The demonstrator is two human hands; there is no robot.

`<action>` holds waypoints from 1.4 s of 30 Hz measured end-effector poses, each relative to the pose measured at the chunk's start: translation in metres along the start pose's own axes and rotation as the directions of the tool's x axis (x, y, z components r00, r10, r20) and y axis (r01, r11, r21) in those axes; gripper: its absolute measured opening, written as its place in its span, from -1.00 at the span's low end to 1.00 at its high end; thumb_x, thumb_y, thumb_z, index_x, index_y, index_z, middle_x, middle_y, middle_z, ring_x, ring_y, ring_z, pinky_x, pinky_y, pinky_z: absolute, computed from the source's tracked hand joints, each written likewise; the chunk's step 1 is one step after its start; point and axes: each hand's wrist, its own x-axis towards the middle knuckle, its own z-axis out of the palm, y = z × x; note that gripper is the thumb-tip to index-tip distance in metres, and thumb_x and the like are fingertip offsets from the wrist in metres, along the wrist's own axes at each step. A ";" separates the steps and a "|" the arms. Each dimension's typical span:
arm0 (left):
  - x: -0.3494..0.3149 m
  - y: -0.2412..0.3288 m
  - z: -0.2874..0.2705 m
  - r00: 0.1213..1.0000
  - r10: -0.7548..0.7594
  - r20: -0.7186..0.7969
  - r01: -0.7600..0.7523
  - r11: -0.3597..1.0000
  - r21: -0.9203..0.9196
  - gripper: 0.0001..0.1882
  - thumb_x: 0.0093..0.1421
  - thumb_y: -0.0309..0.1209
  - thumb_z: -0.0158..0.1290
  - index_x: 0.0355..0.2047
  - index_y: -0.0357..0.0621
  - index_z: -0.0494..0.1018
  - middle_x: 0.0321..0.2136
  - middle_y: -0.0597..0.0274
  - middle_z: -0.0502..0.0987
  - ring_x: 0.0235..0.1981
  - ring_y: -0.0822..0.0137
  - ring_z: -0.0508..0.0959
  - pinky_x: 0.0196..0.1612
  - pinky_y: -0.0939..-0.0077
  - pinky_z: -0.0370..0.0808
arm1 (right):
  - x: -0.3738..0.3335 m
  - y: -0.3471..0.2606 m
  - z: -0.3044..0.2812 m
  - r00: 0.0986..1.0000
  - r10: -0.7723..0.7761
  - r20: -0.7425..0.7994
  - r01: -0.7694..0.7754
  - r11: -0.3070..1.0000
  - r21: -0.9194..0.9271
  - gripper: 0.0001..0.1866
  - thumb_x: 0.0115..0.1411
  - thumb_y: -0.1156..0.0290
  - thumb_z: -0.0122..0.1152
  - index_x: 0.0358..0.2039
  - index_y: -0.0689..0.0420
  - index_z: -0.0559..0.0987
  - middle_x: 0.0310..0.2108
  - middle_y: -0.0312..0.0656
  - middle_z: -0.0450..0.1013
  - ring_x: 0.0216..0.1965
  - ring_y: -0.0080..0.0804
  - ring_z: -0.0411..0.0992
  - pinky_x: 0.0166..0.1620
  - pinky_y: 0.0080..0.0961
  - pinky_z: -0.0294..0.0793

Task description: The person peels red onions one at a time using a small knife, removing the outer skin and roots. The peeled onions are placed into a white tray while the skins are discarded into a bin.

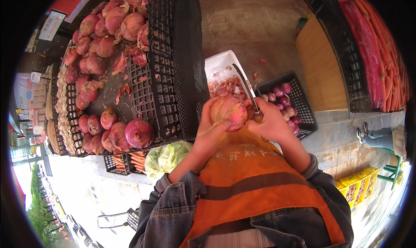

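Left grip (pixel 208 130) is cradling a round, seemingly part-skinned pink onion (pixel 229 113), right grip (pixel 274 120) clasping a curved metal knife (pixel 251 92), dry skin (pixel 221 108) remaining.

The head-worn fisheye faces downward from close above the left hand (pixel 208 131) and right hand (pixel 272 121), near the centre; the orange apron (pixel 255 178) fills six o'clock, the floor (pixel 255 22) lies farther off toward twelve.
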 end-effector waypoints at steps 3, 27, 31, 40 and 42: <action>0.002 0.000 -0.001 1.000 -0.014 -0.013 0.014 1.000 0.003 -0.30 0.01 -0.60 0.01 0.19 -0.20 0.04 0.09 0.09 0.25 0.15 0.26 0.27 0.20 0.41 0.22 | 0.007 0.023 0.006 0.976 -0.207 -0.073 0.203 0.977 -0.058 -0.63 -0.05 0.55 0.19 -0.15 0.18 0.45 -0.44 -0.34 0.42 -0.64 -0.67 0.33 -0.61 -0.65 0.30; 0.007 -0.016 -0.016 0.917 -0.286 0.276 0.398 0.635 -0.663 -0.35 0.13 0.13 -0.17 0.05 -0.12 0.30 -0.12 0.17 0.46 -0.13 0.23 0.47 -0.22 0.32 0.43 | -0.001 0.022 0.006 0.991 0.112 0.073 -0.128 0.627 0.768 -0.81 0.12 0.53 0.16 -0.22 0.25 0.49 -0.47 -0.26 0.44 -0.63 -0.65 0.31 -0.60 -0.71 0.27; 0.006 -0.021 -0.022 0.871 -0.318 0.375 0.491 0.534 -0.688 -0.30 0.10 0.24 -0.21 -0.03 -0.09 0.35 -0.23 0.18 0.47 -0.30 0.22 0.43 -0.41 0.43 0.34 | 0.011 0.043 -0.004 0.971 0.065 0.232 -0.240 0.350 0.906 -0.78 0.14 0.52 0.09 -0.17 0.24 0.44 -0.39 -0.20 0.43 -0.56 -0.63 0.34 -0.57 -0.74 0.29; 0.000 -0.006 -0.016 0.923 -0.338 0.186 0.379 0.706 -0.598 -0.39 0.13 0.11 -0.16 0.01 -0.08 0.35 -0.18 0.20 0.47 -0.29 0.27 0.44 -0.36 0.48 0.38 | 0.067 0.101 0.005 0.971 0.222 -0.090 -0.148 0.850 0.506 -0.80 0.13 0.54 0.15 -0.21 0.25 0.55 -0.40 -0.30 0.48 -0.51 -0.68 0.35 -0.46 -0.75 0.34; -0.001 -0.008 -0.012 0.934 -0.341 0.104 0.338 0.755 -0.562 -0.41 0.14 0.07 -0.15 0.02 -0.07 0.35 -0.16 0.23 0.47 -0.27 0.30 0.46 -0.35 0.48 0.39 | 0.082 0.113 0.010 0.977 0.211 -0.035 -0.176 0.888 0.424 -0.74 0.12 0.54 0.15 -0.15 0.27 0.53 -0.37 -0.30 0.48 -0.49 -0.67 0.36 -0.44 -0.72 0.35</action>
